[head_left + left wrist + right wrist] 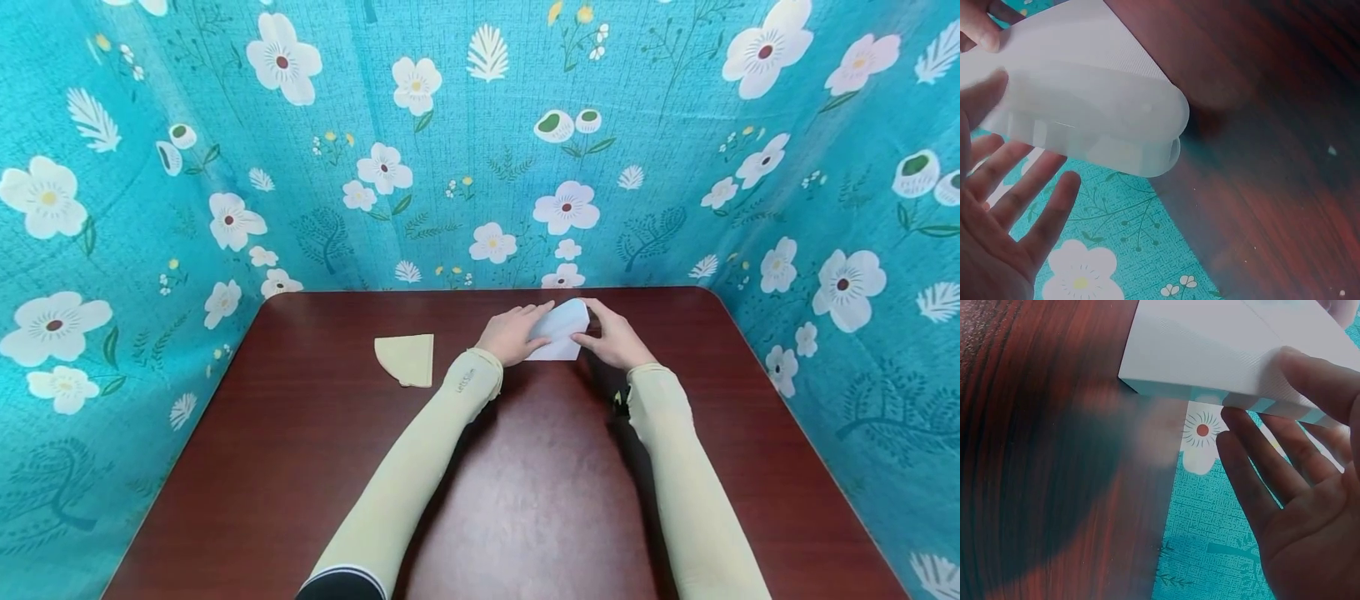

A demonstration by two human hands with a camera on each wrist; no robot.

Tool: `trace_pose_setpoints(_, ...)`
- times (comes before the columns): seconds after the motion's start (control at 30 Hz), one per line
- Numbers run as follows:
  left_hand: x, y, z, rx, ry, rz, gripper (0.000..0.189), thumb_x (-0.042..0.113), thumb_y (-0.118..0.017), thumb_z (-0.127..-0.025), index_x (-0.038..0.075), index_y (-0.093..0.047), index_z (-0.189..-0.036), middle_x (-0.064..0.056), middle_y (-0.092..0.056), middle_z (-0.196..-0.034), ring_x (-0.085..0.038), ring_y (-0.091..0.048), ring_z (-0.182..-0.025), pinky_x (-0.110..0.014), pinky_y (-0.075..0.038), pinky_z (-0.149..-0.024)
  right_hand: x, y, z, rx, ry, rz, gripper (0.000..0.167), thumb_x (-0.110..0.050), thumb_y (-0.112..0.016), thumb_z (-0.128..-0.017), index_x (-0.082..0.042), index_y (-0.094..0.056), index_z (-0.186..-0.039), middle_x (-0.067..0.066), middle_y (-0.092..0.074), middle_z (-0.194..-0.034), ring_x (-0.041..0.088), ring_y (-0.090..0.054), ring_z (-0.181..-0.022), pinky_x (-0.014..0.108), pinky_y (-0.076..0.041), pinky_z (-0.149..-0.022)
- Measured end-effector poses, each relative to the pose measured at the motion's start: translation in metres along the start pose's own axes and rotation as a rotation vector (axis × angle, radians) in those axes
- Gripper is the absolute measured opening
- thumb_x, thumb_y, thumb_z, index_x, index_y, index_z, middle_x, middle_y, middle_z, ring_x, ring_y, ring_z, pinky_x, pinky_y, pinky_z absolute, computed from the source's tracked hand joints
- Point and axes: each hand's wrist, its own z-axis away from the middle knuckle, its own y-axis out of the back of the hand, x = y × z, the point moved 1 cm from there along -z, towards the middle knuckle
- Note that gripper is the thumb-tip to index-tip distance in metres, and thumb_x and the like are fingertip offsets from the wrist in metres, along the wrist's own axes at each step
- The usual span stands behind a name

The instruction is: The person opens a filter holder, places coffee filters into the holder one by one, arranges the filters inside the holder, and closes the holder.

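Note:
A white box-like holder with flat faces is held up near the far edge of the table. In the left wrist view, a translucent rounded part shows along one side of it. My left hand grips its left side, the thumb against it. From the right, my right hand holds the other end; the right wrist view shows that thumb on the white face and the fingers below it. Left of my left hand, a cream fan-shaped coffee filter paper lies flat on the table.
The dark red-brown wooden table has rounded far corners. Turquoise floral cloth hangs behind it and on both sides. Pale sleeves cover both forearms. A small dark device sits at the right wrist.

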Motion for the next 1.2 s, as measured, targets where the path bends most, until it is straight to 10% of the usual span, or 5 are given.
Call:
trace_pose_setpoints(0.4,0.001,0.000,-0.002,0.010,-0.006,-0.010,0.054,0.044,-0.060,-0.104,0.022,-0.049,-0.152,0.001,-0.062,-0.143,-0.016,-0.063,-0.126,-0.038,-0.055,-0.099,0.003,0.002,-0.005,0.026,0.010,0.003,0.045,-0.012,-0.082,-0.090,-0.003,-0.062,-0.129,0.020,-0.069,-0.120,0.038,-0.069,-0.112,0.053,-0.054,-0.100)
trace_pose_setpoints(1.2,-0.017,0.009,0.010,0.044,0.045,0.236,0.050,0.036,-0.068,-0.101,0.018,-0.051,-0.144,-0.002,-0.064,-0.138,-0.016,-0.065,-0.122,-0.035,-0.051,-0.105,0.003,0.003,-0.008,-0.001,-0.025,0.006,0.049,-0.016,-0.083,-0.089,-0.005,-0.061,-0.132,0.019,-0.068,-0.125,0.040,-0.068,-0.115,0.054,-0.054,-0.101)
